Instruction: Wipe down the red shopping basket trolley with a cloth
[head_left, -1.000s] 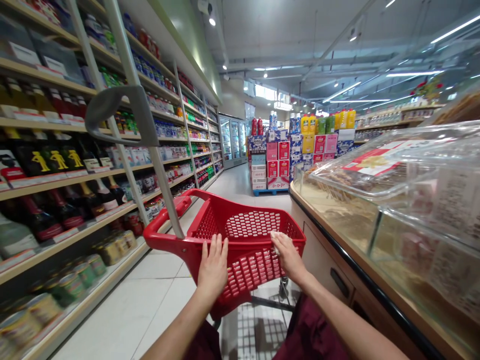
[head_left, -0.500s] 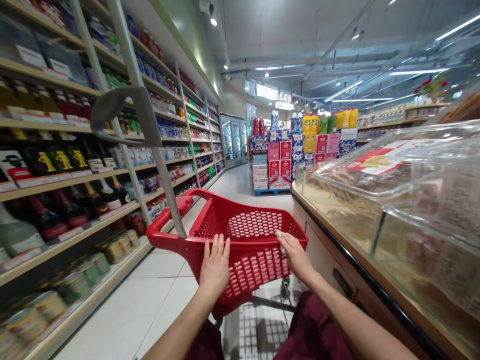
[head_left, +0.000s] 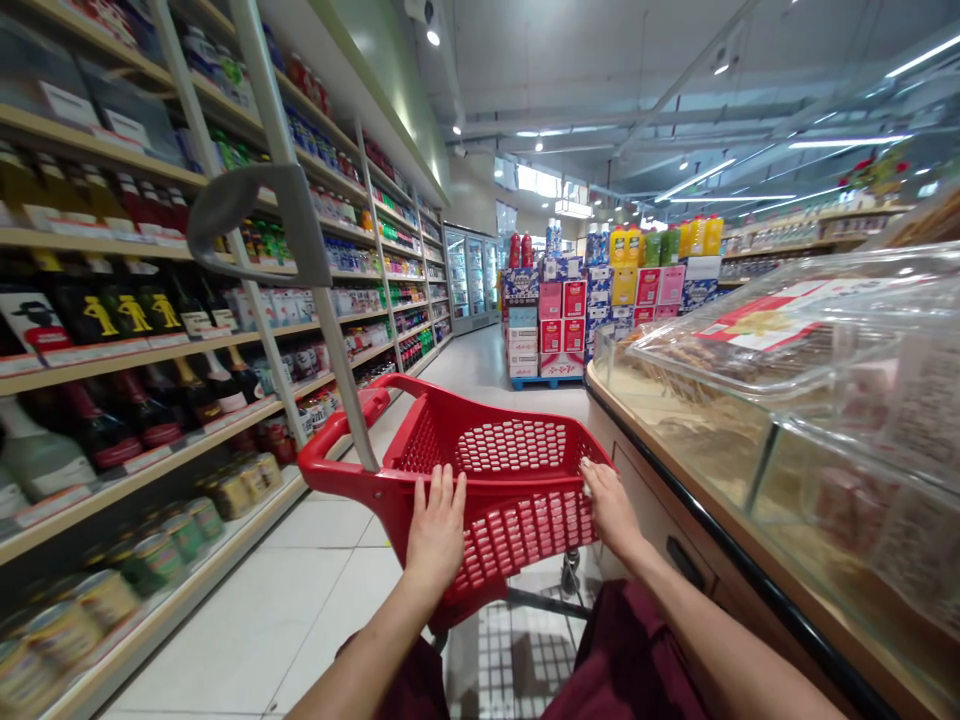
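Shelves are flanking us left; our left hand, fingers extended, is resting on the red cart's near rim. Well apart, our right hand is holding a white wad by its right corner; what's done or left, we aren't making out.

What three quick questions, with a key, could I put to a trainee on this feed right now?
1. True or false: the grey handle is on a pole that stands nearer the right hand than the left hand.
2. Which colour is the pallet under the stacked boxes? A) yellow B) blue C) red
3. Where does each hand lie on the red basket?

Key:
1. False; the left hand is nearer.
2. B.
3. The left hand lies over the near rim; the right hand is at the rim's right end, with something white at its fingers, too small to identify.
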